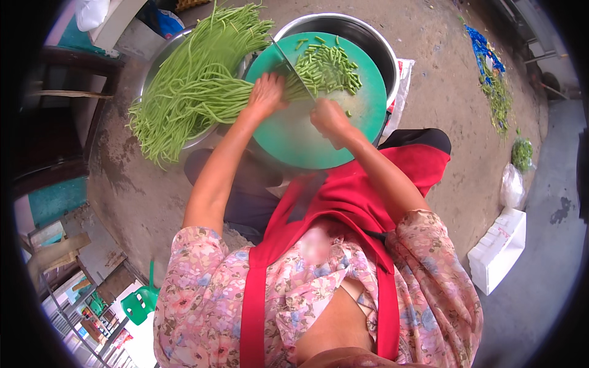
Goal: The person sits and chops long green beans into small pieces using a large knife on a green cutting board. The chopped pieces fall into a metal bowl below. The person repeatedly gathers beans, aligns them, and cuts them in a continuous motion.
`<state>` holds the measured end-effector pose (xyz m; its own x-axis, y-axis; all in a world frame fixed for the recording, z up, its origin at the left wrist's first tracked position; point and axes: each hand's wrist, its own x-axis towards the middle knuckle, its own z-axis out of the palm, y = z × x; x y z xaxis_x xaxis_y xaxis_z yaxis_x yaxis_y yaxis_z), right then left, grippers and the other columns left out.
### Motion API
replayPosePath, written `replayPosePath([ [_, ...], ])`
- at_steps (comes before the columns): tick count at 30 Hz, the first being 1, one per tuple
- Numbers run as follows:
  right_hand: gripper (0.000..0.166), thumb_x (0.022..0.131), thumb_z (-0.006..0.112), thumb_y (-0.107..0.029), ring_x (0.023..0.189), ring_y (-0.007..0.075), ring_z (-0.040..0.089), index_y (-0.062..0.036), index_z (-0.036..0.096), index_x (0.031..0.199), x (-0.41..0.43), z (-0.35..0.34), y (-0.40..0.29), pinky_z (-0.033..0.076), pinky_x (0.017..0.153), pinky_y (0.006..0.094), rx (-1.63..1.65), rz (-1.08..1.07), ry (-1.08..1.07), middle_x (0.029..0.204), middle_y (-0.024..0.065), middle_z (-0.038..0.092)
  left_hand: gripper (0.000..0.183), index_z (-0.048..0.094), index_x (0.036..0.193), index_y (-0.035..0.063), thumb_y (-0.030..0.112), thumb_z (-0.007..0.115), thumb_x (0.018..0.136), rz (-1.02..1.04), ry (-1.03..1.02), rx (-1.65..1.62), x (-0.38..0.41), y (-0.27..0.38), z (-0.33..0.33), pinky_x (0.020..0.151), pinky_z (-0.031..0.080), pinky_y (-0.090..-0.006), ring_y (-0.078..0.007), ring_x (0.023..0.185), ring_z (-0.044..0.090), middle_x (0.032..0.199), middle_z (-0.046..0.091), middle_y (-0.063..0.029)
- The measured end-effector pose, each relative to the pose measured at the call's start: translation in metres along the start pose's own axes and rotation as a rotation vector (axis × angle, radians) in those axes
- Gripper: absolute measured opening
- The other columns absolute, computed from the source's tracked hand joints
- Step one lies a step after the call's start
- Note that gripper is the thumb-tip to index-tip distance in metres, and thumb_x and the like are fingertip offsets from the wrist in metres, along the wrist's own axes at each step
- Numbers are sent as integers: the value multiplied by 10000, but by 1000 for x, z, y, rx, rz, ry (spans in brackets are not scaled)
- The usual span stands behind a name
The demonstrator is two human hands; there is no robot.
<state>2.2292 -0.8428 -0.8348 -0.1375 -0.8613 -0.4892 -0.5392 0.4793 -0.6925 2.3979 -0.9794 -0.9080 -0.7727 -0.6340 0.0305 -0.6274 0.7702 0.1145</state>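
My right hand [332, 120] grips the handle of a large knife [294, 69], its blade slanting up and left across the round green cutting board [317, 149]. My left hand [268, 94] presses down on a bundle of long green beans [216, 99] at the board's left side, just left of the blade. Right of the blade lies a heap of short cut bean pieces [329, 66]. One loose piece [348, 113] sits apart near my right hand. The uncut beans spill leftward over a wide metal basin [154, 69], hiding most of it.
A large steel pot [391, 50] stands behind and partly under the board. On the concrete floor at right are plant scraps by a blue plastic bag [481, 46], bagged greens [522, 154] and a white foam box [498, 250]. A green plastic chair [139, 303] stands lower left.
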Motion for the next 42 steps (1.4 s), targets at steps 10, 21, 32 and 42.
replayPosePath([
  [10, 224, 866, 507, -159, 480, 287, 632, 21, 636, 829, 15, -59, 55, 521, 464, 409, -38, -147, -3, 624, 188, 616, 718, 491, 1174, -45, 272, 811, 614, 48, 11, -10, -5, -6, -11, 862, 427, -433, -358, 1035, 493, 1100, 513, -185],
  [21, 261, 870, 550, -251, 743, 386, 664, -26, 672, 923, 76, -126, 88, 531, 685, 467, -429, -315, 203, 784, 231, 656, 625, 516, 1060, -20, 257, 839, 602, -8, 18, -62, 52, 19, -6, 829, 447, -437, -360, 985, 529, 998, 526, -176],
  [32, 256, 945, 502, -190, 449, 187, 559, 49, 570, 888, -30, -89, 18, 470, 447, 364, 215, -63, 141, 556, 111, 530, 1077, 384, 1329, -38, 417, 908, 505, -26, 86, -143, 44, 6, -15, 985, 388, -492, -400, 1142, 430, 1207, 447, -218],
  [42, 245, 923, 449, -158, 516, 309, 615, 75, 528, 913, -42, -67, 20, 486, 486, 453, -17, -34, 55, 635, 217, 597, 737, 497, 1180, 6, 256, 858, 588, -74, 79, -90, 29, 1, -3, 846, 419, -432, -343, 1016, 475, 1085, 488, -161],
])
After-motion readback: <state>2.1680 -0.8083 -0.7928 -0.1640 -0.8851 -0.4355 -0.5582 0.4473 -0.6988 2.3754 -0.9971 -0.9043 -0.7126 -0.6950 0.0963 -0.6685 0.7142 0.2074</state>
